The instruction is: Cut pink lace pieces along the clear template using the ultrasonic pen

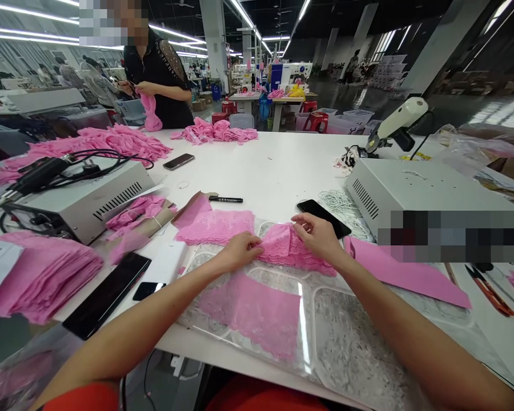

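In the head view, my left hand (242, 251) pinches the left edge of a stack of pink lace pieces (276, 244). My right hand (314, 233) has its thumb and fingers closed at the stack's upper right, by a raised fold. A second stack of pink lace (216, 225) lies just left of it. Nearer to me, one single pink lace piece (261, 311) lies flat on the clear plastic mat (346, 319). A black phone (323, 217) sits behind my right hand.
Grey boxes with vents (85, 197) stand left and right. Orange-handled scissors (492, 291), a black marker (225, 199) and another phone (179, 161) lie on the white table (257, 165). Pink fabric heaps (107, 142) line the far left. Across the table stands a person in black (160, 85) holding pink fabric.
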A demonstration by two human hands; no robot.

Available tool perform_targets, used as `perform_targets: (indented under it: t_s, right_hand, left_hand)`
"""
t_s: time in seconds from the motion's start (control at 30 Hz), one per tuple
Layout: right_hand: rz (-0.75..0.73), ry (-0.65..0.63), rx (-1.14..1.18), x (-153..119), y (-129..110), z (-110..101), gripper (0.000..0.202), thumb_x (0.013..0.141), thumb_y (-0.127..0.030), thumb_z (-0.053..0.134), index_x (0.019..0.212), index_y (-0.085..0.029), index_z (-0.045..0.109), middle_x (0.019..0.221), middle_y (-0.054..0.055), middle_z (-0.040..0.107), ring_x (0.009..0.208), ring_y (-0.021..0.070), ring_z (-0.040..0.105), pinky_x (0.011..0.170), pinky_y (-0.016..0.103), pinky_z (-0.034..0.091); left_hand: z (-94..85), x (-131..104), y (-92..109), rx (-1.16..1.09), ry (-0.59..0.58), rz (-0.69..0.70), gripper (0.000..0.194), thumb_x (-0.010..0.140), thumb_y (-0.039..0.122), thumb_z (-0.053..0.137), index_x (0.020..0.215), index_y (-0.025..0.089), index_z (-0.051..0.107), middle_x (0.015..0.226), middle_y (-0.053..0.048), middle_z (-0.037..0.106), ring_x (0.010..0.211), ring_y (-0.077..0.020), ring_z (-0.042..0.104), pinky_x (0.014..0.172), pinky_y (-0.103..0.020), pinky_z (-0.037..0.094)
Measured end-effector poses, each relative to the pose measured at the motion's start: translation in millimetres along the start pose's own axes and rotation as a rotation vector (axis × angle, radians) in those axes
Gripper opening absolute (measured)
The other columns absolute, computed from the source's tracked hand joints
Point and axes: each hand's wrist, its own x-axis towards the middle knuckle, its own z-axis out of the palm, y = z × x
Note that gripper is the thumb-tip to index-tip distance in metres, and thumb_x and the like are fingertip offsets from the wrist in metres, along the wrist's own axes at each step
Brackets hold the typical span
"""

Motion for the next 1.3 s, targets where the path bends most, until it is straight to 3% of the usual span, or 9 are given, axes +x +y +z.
perform_targets:
  t_s: [0.13,0.2,0.27,0.4,0.53,0.73,0.9,1.17,1.3]
  right_hand:
    - [-0.289,-0.065,-0.042,-24.6,-6.6,11.4,0.016,0.084,-0.029,0.056,0.093,-0.021,0.066,0.09,0.007,0.068,0.077,0.0175,0.063,0.067,0.03,0.052]
    - [-0.453,-0.106,-0.139,-32.9,-9.4,20.8,0.015,0.083,-0.028,0.061,0.095,-0.021,0.065,0.096,0.009,0.068,0.088,0.0208,0.063,0.075,0.034,0.053]
    - [-0.494,-0.122,-0.217,-34.2,-10.9,30.5,0.014,0.082,-0.027,0.063,0.093,-0.02,0.065,0.096,0.01,0.068,0.091,0.0233,0.062,0.079,0.037,0.051]
    - [-0.413,-0.121,-0.204,-25.0,-11.6,39.2,0.017,0.088,-0.021,0.05,0.078,-0.02,0.064,0.085,0.009,0.068,0.08,0.0199,0.061,0.072,0.034,0.048]
    - [-0.348,-0.088,-0.151,-21.7,-11.8,30.2,0.016,0.088,-0.017,0.049,0.078,-0.02,0.061,0.079,0.005,0.066,0.072,0.0154,0.059,0.064,0.028,0.046]
    - [-0.354,-0.118,-0.13,-26.1,-20.5,34.0,0.009,0.081,-0.024,0.061,0.089,-0.02,0.064,0.093,0.01,0.069,0.088,0.0226,0.061,0.076,0.035,0.048]
    - [-0.275,-0.115,-0.051,-18.9,-23.6,41.8,0.015,0.083,-0.016,0.051,0.074,-0.02,0.063,0.082,0.007,0.068,0.078,0.0187,0.06,0.071,0.032,0.046]
    - [-0.049,0.039,0.121,-14.7,-20.9,-11.1,0.016,0.083,-0.03,0.048,0.075,-0.02,0.057,0.063,0.0,0.06,0.057,0.0127,0.055,0.055,0.025,0.044]
    - [-0.011,0.093,0.158,-17.1,-22.8,-19.9,0.013,0.078,-0.031,0.053,0.072,-0.02,0.056,0.061,0.0,0.059,0.057,0.0128,0.054,0.055,0.026,0.044]
  left_hand:
    - [-1.1,3.9,-2.6,-0.112,-0.061,-0.013,0.037,0.081,0.042,0.049,0.055,0.019,0.038,0.057,0.004,0.034,0.054,-0.0107,0.034,0.052,-0.024,0.026]
    - [-2.8,3.1,-2.1,-0.159,-0.091,-0.025,0.04,0.081,0.047,0.048,0.056,0.019,0.034,0.055,0.005,0.029,0.051,-0.0092,0.029,0.049,-0.024,0.022]
    - [-4.9,2.2,-0.7,-0.187,-0.107,-0.036,0.041,0.081,0.05,0.048,0.057,0.02,0.033,0.055,0.005,0.029,0.05,-0.0087,0.027,0.048,-0.023,0.021]
    - [-8.6,0.8,1.1,-0.206,-0.121,-0.049,0.042,0.081,0.053,0.047,0.059,0.019,0.035,0.055,0.005,0.032,0.051,-0.0088,0.029,0.047,-0.023,0.021]
    - [-10.2,-0.2,-0.1,-0.212,-0.136,-0.038,0.043,0.079,0.055,0.051,0.059,0.019,0.036,0.056,0.005,0.031,0.052,-0.0089,0.029,0.048,-0.023,0.023]
    - [-10.6,1.2,-0.5,-0.227,-0.165,-0.018,0.046,0.083,0.058,0.046,0.061,0.02,0.036,0.056,0.005,0.032,0.05,-0.0085,0.028,0.047,-0.023,0.022]
    - [-9.6,3.1,-1.5,-0.175,-0.167,0.019,0.045,0.084,0.056,0.045,0.06,0.02,0.034,0.056,0.005,0.03,0.051,-0.0087,0.028,0.048,-0.023,0.022]
    - [-8.4,-0.2,2.0,-0.03,-0.05,0.074,0.037,0.082,0.041,0.053,0.055,0.018,0.045,0.061,0.001,0.045,0.058,-0.0122,0.043,0.054,-0.025,0.033]
    - [0.6,-0.1,21.1,0.014,0.124,0.112,0.031,0.076,0.043,0.065,0.093,0.017,0.063,0.095,-0.007,0.059,0.085,-0.0216,0.056,0.076,-0.035,0.046]
